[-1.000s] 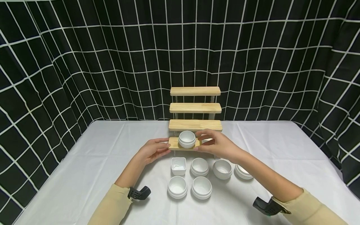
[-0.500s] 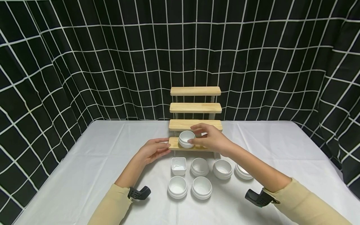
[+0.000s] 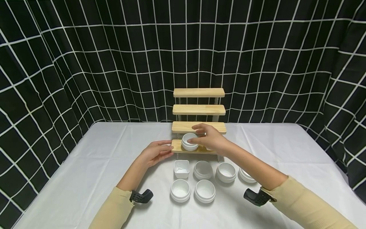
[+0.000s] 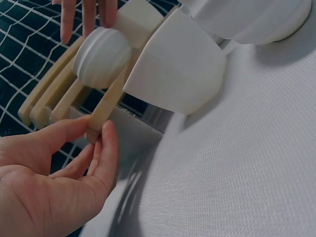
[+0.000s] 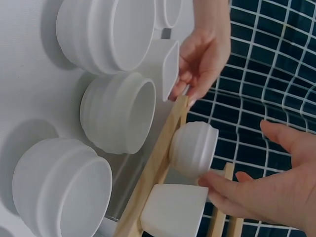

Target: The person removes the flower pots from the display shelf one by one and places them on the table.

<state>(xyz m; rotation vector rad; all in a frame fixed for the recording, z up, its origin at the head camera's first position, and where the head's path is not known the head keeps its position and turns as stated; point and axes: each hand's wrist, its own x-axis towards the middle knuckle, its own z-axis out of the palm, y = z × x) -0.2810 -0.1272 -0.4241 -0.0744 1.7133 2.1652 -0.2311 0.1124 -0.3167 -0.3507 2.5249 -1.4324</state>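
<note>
A tiered wooden shelf rack (image 3: 199, 109) stands at the back of the table. My left hand (image 3: 157, 153) pinches the left end of its lowest board (image 4: 106, 107) between thumb and fingers. On that board sit a small round white bowl (image 3: 190, 145) and, to its right, a square white cup (image 5: 175, 210), mostly hidden by my right hand in the head view. My right hand (image 3: 213, 139) is spread beside and over the round bowl. Its thumb is at the bowl's rim, while the other fingers stand apart from it; firm contact cannot be made out.
Several white dishes stand on the white cloth before the rack: a square cup (image 3: 181, 169), round bowls (image 3: 203, 170) in two rows, and one bowl (image 3: 246, 176) partly behind my right forearm. A black gridded curtain (image 3: 183, 38) hangs behind the table.
My right hand has moved left along the lowest board, from the round bowl's right side to over its rim. The left hand keeps its hold; the bowl has hardly shifted.
</note>
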